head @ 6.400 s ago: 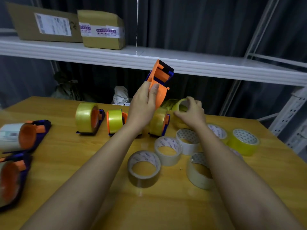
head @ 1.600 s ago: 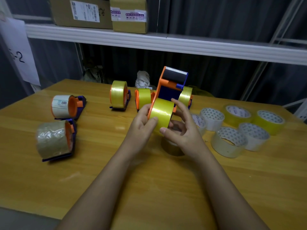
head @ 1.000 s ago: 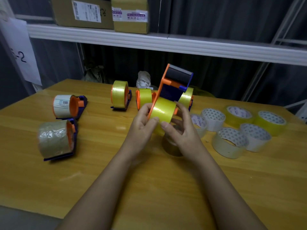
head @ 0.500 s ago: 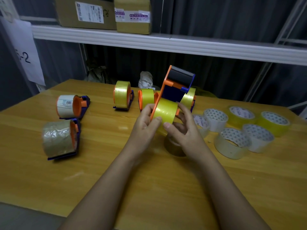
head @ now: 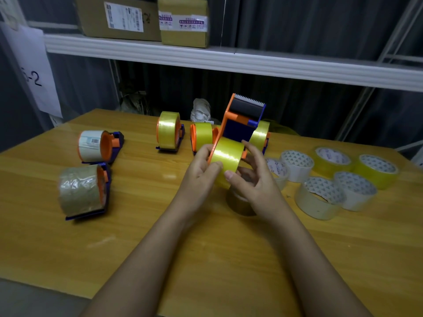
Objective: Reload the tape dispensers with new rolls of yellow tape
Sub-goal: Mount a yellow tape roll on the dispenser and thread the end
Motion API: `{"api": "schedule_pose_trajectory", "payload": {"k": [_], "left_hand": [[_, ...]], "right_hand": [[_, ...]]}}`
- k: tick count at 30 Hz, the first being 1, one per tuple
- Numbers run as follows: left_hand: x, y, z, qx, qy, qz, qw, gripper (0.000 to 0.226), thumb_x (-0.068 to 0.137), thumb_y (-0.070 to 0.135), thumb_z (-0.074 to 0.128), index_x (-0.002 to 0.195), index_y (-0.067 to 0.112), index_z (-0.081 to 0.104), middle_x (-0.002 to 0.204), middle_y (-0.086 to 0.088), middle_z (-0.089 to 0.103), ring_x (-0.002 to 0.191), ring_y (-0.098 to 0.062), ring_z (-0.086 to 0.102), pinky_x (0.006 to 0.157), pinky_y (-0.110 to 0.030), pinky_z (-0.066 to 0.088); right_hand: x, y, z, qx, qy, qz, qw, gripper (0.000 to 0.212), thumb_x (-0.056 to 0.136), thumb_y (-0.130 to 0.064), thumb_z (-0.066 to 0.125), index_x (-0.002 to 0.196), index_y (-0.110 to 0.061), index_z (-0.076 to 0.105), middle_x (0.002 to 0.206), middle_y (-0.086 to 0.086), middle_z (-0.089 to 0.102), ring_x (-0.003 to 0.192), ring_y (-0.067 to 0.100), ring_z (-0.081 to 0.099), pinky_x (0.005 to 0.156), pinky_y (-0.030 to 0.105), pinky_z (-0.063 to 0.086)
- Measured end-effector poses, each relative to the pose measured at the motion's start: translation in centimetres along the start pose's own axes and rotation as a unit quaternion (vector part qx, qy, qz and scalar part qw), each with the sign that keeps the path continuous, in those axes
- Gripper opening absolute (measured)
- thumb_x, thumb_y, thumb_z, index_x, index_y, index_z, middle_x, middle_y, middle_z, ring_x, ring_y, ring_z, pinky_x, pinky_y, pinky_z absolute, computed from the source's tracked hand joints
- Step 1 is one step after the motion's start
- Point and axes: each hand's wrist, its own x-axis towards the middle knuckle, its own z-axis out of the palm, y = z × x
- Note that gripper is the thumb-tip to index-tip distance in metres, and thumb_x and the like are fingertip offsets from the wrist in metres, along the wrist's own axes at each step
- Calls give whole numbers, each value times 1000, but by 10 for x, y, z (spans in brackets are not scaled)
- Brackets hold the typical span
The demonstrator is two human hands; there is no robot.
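Yellow roll seated in lifted dispenser

Head view: gripping orange dispenser (head: pixel 238 124) with left hand (head: pixel 201 170), serrated edge pointing up; pinching yellow roll (head: pixel 226 161) on it with right hand (head: pixel 249 179), above table (head: pixel 160 248) centre. Leaving bare wood along near edge, spare rolls (head: pixel 320 197) crowding right

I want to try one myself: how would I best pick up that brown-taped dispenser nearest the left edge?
Take the brown-taped dispenser from above, fingers across the roll's curved sides. It lies with the roll's axis level, the blue frame on the table and the orange hub facing right, so the rounded top is free.
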Motion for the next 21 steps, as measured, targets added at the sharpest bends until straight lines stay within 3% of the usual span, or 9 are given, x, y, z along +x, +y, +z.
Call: {"api": "schedule_pose_trajectory", "payload": {"k": [4, 10, 15, 18, 21], "left_hand": [[0, 0, -1, 1, 1, -2, 1000, 22, 85, 21, 42, 105, 24, 52, 86, 9, 61, 79, 0, 59, 67, -13, 46], [1, -1, -2, 4, 4, -11, 1000, 21, 87, 25, 43, 106, 26, 52, 89, 3, 63, 82, -9, 62, 69, -18, 49], [2, 3, -1, -4, 3, -17, 1000, 23, 98, 3, 35, 102, 20, 49, 69, 16, 65, 65, 3, 60, 58, -12, 46], [1, 3, 0, -3, 12, -11, 1000, 17, 96, 9, 41, 103, 23, 51, 76, 9, 65, 71, -3, 61, 62, -15, 48], [0, 1, 0, -1, 13, -5, 1000, 21, 85, 19, 42, 103, 23, 52, 83, 6, 62, 76, -7, 60, 66, -17, 48]], "right_hand": [[-2, -2, -1, -12, 0, -19, 1000, 76, 78, -27, 72, 141, -39, 29, 135, -8, 45, 109, -6, 57, 82, 15, 50], [-3, 2, -1, -43, -3, -51, 998, 80, 81, -13, 76, 140, -43, 31, 142, -1, 37, 121, 2, 52, 90, 24, 53], [-1, 6, -3, -105, -10, -80, 991, 82, 75, -24, 78, 138, -48, 30, 144, 1, 34, 128, 26, 48, 91, 36, 55], [-1, 6, -1, -66, -13, -60, 996, 79, 78, -35, 73, 140, -49, 26, 144, -8, 32, 132, 10, 43, 92, 25, 52], [-1, 4, 0, -42, -12, -22, 999, 82, 82, -41, 70, 145, -45, 17, 136, -19, 38, 114, -5, 54, 85, 15, 49]]}}
